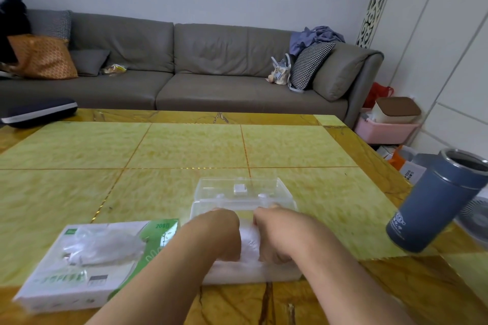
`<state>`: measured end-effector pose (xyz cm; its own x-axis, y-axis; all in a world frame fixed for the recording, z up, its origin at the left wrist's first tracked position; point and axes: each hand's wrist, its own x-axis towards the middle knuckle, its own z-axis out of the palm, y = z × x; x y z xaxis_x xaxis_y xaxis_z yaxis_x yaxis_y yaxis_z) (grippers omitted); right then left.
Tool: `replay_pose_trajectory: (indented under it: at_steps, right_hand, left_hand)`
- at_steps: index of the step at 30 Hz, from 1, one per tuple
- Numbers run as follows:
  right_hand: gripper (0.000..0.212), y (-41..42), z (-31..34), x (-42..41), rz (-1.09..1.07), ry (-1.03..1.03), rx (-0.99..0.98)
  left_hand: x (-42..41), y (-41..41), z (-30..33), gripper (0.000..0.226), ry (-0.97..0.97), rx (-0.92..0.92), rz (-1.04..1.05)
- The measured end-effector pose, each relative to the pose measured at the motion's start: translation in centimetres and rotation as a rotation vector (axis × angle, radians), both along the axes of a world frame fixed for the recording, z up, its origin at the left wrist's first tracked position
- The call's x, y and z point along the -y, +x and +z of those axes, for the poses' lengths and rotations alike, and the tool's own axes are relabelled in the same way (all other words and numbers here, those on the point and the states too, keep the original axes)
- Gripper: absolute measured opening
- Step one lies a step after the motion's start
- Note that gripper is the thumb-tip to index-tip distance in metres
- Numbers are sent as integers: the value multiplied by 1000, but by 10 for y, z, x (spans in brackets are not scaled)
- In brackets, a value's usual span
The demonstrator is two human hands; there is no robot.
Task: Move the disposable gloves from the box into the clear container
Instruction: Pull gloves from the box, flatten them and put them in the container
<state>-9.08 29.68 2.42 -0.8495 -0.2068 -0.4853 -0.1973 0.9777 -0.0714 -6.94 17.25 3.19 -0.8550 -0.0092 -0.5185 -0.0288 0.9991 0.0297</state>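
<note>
Between both hands (247, 235), gloves (249, 241), over container (243, 192)

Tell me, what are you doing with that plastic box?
A person is pressing a wad of thin gloves down into the clear container with the left hand and right hand. The container's lid stands open behind. The glove box lies to the left on the table.

Soft even daylight, motion blur throughout, wide-angle bending at edges.
</note>
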Motion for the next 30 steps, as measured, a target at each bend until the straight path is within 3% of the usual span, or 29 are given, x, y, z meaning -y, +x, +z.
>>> replay_pose_trajectory:
  at_steps: [4,10,14,17,19,22,26,30]
  right_hand:
    - [61,6,4,-2,-62,-71,40]
    - [46,22,16,-6,-64,-152,-38]
    - [62,35,25,-5,-87,-125,-95]
    - [48,45,30,0,-26,-83,-249]
    - [32,51,34,4,-3,-51,-348]
    - [42,58,34,15,9,-102,-494]
    - [52,79,21,47,269,-373,-655]
    - [57,95,-9,88,567,-376,-506]
  left_hand:
    - [4,6,3,27,35,0,-25]
    - [6,16,10,16,117,3,-5]
    - [11,35,18,17,184,-146,38]
    - [21,53,25,23,268,-301,7]
    - [35,61,29,39,399,-425,19]
    - [73,66,33,30,526,-670,123]
    - [147,73,26,18,554,-845,319]
    - [199,82,3,12,448,-699,328]
